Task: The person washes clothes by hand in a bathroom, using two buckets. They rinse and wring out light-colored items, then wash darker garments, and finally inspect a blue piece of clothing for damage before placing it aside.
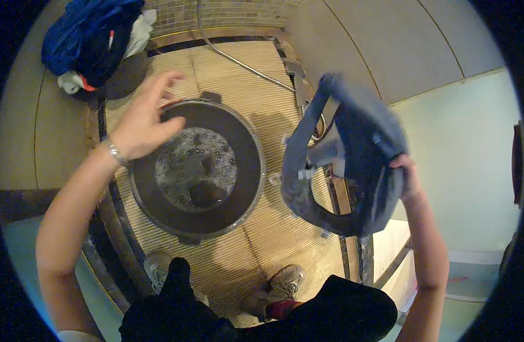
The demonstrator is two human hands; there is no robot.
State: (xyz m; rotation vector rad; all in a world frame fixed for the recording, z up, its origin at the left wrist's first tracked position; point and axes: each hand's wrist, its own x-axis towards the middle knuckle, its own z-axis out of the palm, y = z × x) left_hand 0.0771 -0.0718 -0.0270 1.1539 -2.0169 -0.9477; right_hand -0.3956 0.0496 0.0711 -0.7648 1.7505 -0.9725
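Observation:
My right hand (406,171) grips the side of a blue-grey fabric bag (368,149), which has padded straps and pale buckles and hangs to the right of the basin. Some of the bag is blurred. A wide dark basin (247,171) with two side handles stands on the floor before me. Foamy water (197,171) with bubbles lies in its bottom. Over the basin's left rim is my left hand (148,119), its fingers apart and nothing in them. A bracelet circles that wrist.
At the upper left, dark blue fabric (91,38) is heaped over a dark container (127,77). A metal shower hose (249,68) crosses the ribbed floor (227,64). Dark raised tracks (345,252) flank the floor. My shoes (287,280) stand near the basin.

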